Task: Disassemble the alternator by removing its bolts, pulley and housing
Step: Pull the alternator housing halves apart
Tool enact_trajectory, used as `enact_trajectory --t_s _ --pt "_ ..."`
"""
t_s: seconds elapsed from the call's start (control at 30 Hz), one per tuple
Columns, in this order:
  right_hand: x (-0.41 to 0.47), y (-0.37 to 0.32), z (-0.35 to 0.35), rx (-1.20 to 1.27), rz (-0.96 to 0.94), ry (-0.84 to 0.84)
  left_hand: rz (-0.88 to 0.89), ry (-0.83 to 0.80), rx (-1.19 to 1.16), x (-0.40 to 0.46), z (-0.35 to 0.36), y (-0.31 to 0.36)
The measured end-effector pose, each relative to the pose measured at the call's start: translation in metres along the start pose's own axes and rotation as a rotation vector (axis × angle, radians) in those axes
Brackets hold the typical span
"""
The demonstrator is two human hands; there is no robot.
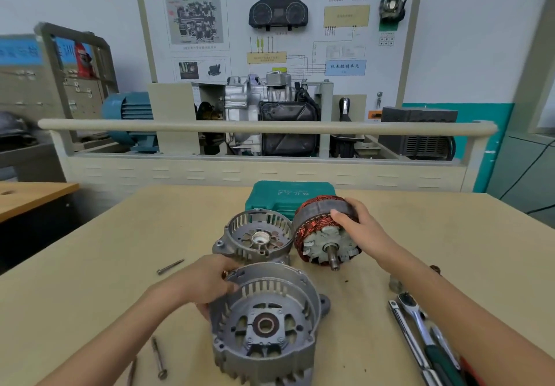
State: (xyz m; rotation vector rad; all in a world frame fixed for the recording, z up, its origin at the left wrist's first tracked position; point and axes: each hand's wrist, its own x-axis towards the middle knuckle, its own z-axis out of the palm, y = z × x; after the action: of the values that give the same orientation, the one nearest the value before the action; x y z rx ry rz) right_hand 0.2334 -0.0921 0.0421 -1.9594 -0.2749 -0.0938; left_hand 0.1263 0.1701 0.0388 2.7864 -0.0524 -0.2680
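Gripping the near housing half [264, 322] by its upper left rim, the left hand [207, 283] is curling its fingers over the edge, thumb outside, while the casting is sitting open side up on the worktop [450, 235]. The right hand [357, 223] is clasping the stator and rotor assembly [324, 232], fingers wrapped over the copper windings, with the rotor shaft [332, 256] pointing toward the person and the assembly's lower edge resting on the worktop. The second housing half [255, 237] is lying just behind the near one and just beside the stator. Behind both is standing a green tool case [279, 198]. Three long bolts are lying left of the housings: one [170, 266] farther back, two [158, 358] near the front edge. A ratchet wrench [416, 313] and other tools are lying at the right
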Motion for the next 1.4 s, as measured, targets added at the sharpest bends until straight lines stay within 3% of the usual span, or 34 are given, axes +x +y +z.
enact_trajectory --t_s 0.1,0.17,0.3,0.43,0.53,0.9,1.07,1.23,1.4 --pt "0.001 0.008 -0.007 0.036 -0.007 -0.050 -0.028 0.030 -0.001 -0.002 -0.006 -0.005" --pt "0.002 0.014 -0.015 -0.017 -0.007 -0.155 0.001 0.134 0.003 0.000 -0.010 0.004" --pt "0.007 0.014 -0.026 -0.300 -0.139 -0.248 0.246 0.316 -0.156 0.036 -0.016 0.049" --pt "0.012 0.007 -0.026 -0.478 -0.251 -0.290 0.333 0.184 -0.035 0.083 -0.007 0.089" --pt "0.017 0.011 -0.026 -0.591 -0.347 -0.282 0.335 0.093 -0.080 0.105 -0.005 0.092" --pt "0.008 0.028 -0.023 -0.587 -0.472 -0.096 0.420 0.253 -0.098 0.109 0.004 0.088" --pt "0.008 0.026 -0.023 -0.569 -0.468 -0.098 0.447 0.311 -0.140 0.106 0.007 0.085" --pt "0.003 0.024 -0.025 -0.611 -0.503 -0.117 0.456 0.181 -0.250 0.098 -0.006 0.077" --pt "-0.003 0.016 -0.035 -0.778 -0.525 -0.213 0.497 0.124 -0.081 0.084 -0.010 0.069"
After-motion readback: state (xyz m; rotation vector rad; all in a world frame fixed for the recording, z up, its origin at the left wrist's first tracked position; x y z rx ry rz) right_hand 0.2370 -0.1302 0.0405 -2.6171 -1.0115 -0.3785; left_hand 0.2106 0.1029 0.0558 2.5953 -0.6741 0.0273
